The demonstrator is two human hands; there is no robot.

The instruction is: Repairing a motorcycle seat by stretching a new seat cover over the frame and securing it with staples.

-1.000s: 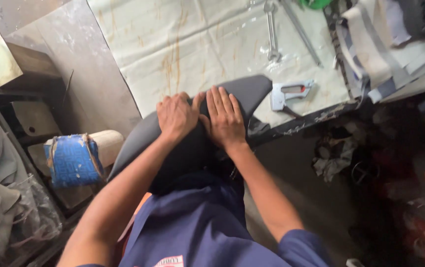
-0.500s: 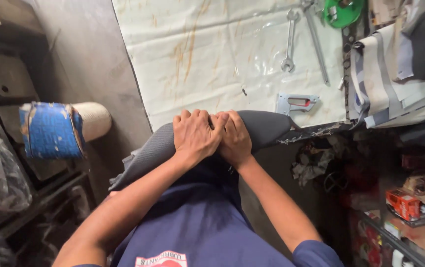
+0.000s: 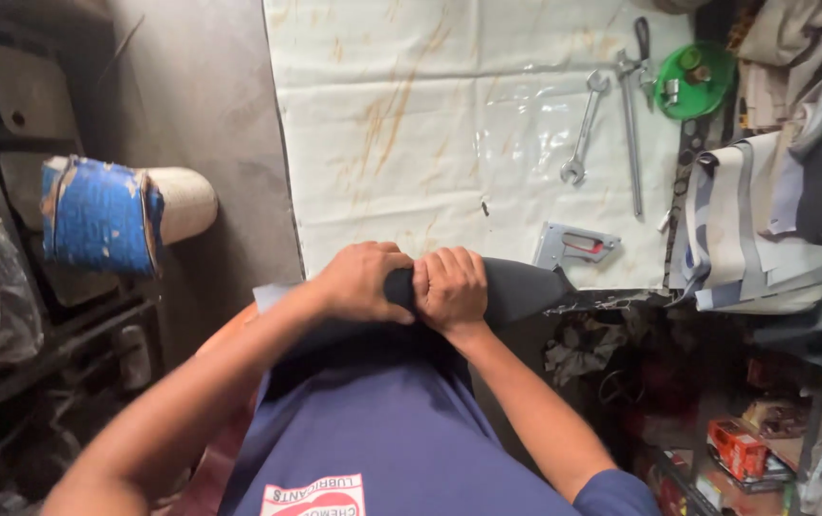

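At the far left a blue, worn roll (image 3: 100, 215) with a pale end lies on its side on a dark rack, well apart from the work. Moving in, the left hand (image 3: 358, 282) is curled over the near edge of a dark seat cover (image 3: 516, 287), its grip clamped on the material. Just beside it, knuckles touching, the right hand (image 3: 451, 287) is closed on the same edge. The cover lies along the front edge of the surface (image 3: 382, 115), its long axis running left to right, with its tapered end pointing right. Its left and lower parts are hidden behind the forearms and the blue shirt, so its full shape is hard to make out. Right of the hands a grey staple gun (image 3: 575, 247) sits near the cover's tip. Beyond it lie a wrench (image 3: 585, 129) and a long metal tool (image 3: 633, 134), then a green dish (image 3: 693, 81). Folded fabric (image 3: 765, 229) at the far right is cut off.
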